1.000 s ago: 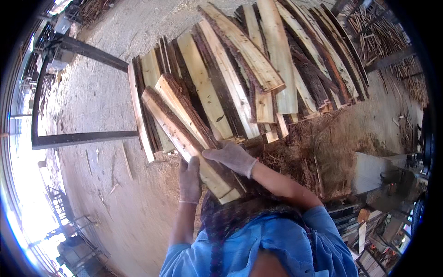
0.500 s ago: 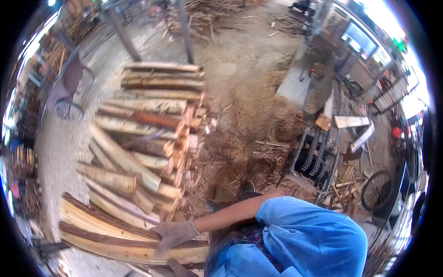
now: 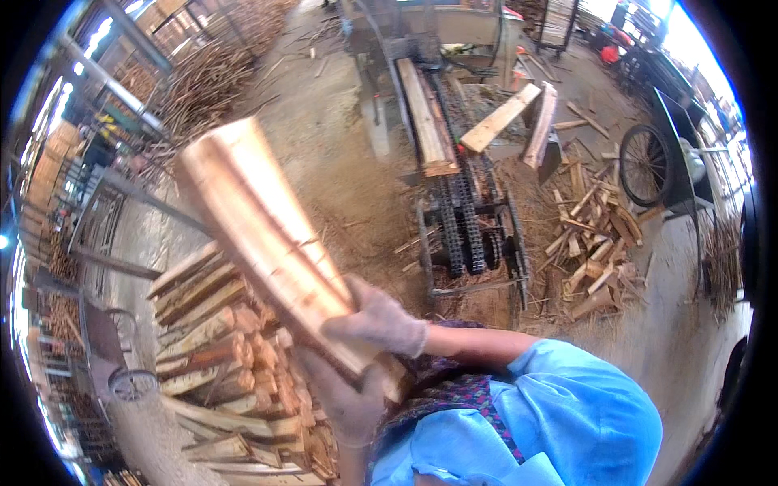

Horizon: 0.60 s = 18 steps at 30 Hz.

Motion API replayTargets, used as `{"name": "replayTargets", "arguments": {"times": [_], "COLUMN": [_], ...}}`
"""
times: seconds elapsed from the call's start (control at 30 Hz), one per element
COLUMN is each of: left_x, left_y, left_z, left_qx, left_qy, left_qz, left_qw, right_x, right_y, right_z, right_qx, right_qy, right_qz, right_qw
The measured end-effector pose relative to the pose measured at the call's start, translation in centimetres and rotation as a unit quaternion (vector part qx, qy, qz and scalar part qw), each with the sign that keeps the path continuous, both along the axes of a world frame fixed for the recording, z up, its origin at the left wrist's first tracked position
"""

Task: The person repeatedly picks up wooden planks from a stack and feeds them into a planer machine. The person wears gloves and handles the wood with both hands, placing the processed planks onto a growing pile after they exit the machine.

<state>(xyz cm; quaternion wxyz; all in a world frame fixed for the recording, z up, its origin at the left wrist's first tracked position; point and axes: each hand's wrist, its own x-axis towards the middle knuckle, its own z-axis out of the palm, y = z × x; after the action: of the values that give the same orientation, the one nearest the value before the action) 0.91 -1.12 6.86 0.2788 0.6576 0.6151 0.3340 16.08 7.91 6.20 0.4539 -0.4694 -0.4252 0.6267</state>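
Wooden slabs (image 3: 267,219), pale with darker bark-brown edges, stretch up and to the left from my body; a dark seam suggests two lying together. My right hand (image 3: 379,320), in a greyish work glove, is closed over their near end from the right side. From below and the left, my gloved left hand (image 3: 344,401) grips the same end, somewhat blurred. Beyond the hands, a chain conveyor (image 3: 463,231) in a dark metal frame carries a long plank (image 3: 421,121) on its far part.
A stack of split logs (image 3: 203,356) lies below left. Right of the conveyor are two loose boards (image 3: 502,117) and a heap of wood scraps (image 3: 600,251). A spoked cart wheel (image 3: 646,164) stands further right; another cart (image 3: 109,348) is at the far left.
The slabs have been lifted off the stack at lower left and swung up in front of me, held in both hands. My view has turned right, toward the conveyor.
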Motion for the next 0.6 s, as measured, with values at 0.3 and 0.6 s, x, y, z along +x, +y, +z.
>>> {"name": "replayTargets", "arguments": {"times": [0.3,0.6], "left_x": [11.6,-1.6], "left_y": [10.0,2.3], "left_z": [-1.9,-12.5], "left_qx": [0.109,-0.175], "left_qy": [-0.084,-0.065], "left_qz": [-0.319,-0.03], "left_qw": [0.938,0.982], "right_x": [17.2,33.5], "right_y": [1.2,14.9], "right_z": [-3.9,-7.1], "right_qx": [-0.042,-0.012], "right_qy": [0.053,-0.271], "right_qz": [-0.243,-0.281], "right_qw": [0.968,0.92]}}
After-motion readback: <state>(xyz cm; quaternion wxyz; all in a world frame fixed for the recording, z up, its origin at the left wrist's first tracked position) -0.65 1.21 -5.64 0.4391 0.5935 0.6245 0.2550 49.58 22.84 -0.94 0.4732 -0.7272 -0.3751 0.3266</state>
